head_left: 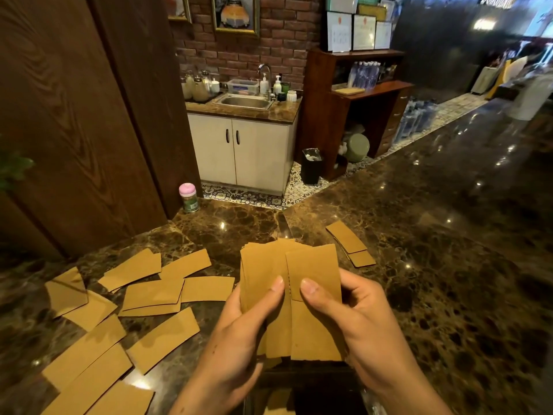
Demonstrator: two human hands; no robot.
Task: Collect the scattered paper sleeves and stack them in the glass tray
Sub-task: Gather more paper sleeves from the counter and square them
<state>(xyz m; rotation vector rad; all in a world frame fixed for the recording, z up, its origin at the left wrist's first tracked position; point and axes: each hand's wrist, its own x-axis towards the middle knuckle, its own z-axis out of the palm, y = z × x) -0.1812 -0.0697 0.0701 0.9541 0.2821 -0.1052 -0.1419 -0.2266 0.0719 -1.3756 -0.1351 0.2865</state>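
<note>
Left hand (248, 324) and right hand (353, 319) clamp the sleeve stack (263, 265), thumbs on its face. Loose sleeves (149, 295) lie on the counter (449, 265) at 9 o'clock; a sleeve pair (347, 239) at 1 o'clock. Probably light, thin, slippery card: hold by the edges, squared

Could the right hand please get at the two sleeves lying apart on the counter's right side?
Probably not yet: the right hand helps grip the stack, though nothing lies between it and those sleeves.
</note>
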